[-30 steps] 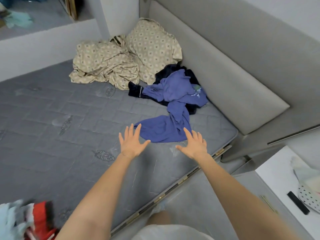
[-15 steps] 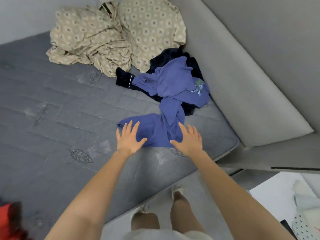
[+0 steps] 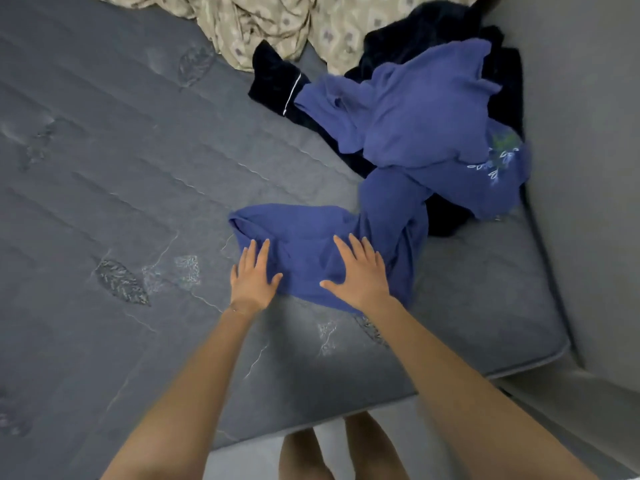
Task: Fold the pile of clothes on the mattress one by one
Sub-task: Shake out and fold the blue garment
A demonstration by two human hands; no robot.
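Note:
A crumpled blue garment (image 3: 412, 133) with a small floral print lies on the grey quilted mattress (image 3: 121, 168), one end stretched toward me. My left hand (image 3: 252, 278) is flat with straight fingers on the near left edge of that end. My right hand (image 3: 360, 271) lies spread on the blue cloth just to the right. Under the blue garment sits a dark navy garment (image 3: 277, 81) with a thin white trim line.
A beige patterned sheet (image 3: 277, 19) is bunched at the top of the mattress. A grey padded wall (image 3: 588, 168) runs along the right side. The mattress's near edge (image 3: 346, 420) is close to my legs, which stand on the floor below.
Both hands have moved forward and come down onto the near end of the blue garment. The view has tilted down and closer to the mattress.

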